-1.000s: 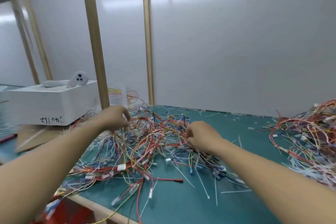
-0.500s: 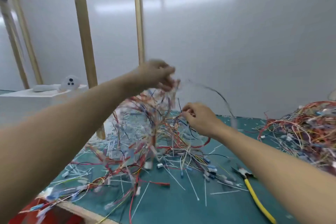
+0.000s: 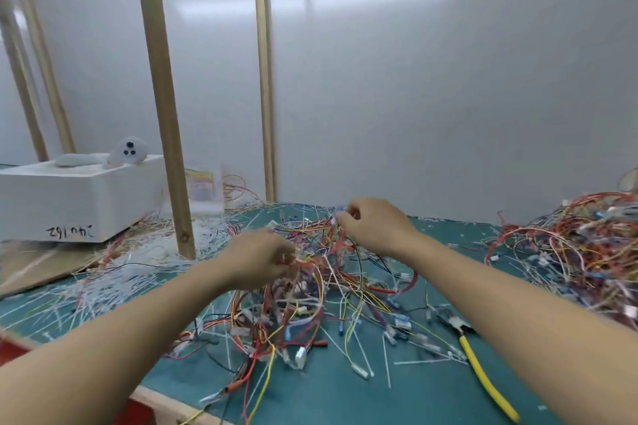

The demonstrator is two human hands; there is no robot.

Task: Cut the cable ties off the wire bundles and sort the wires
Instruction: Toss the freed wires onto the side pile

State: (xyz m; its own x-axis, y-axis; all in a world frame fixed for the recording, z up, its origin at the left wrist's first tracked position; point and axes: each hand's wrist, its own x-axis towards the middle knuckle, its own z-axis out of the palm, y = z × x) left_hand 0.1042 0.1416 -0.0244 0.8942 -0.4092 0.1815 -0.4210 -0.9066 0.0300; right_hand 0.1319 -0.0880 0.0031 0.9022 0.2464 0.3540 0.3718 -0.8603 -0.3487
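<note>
The green, matte bench carries a tangle of thin wires; the left hand grips it, the right hand pinches one strand.

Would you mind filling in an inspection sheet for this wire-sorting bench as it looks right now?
Surface: green mat with a wooden front edge.
Job's things: middle wire pile, tangled; right wire pile; yellow-handled cutters lying on the mat beside the right forearm.
Clutter: white cable-tie offcuts heaped at the left and scattered across the mat.
Hands: left hand grips wires in the middle wire pile; right hand pinches wires at its far side.
Cables: stray wires trail over the front edge.
Surroundings: white box with a white controller on top; wooden posts; plain white wall.
</note>
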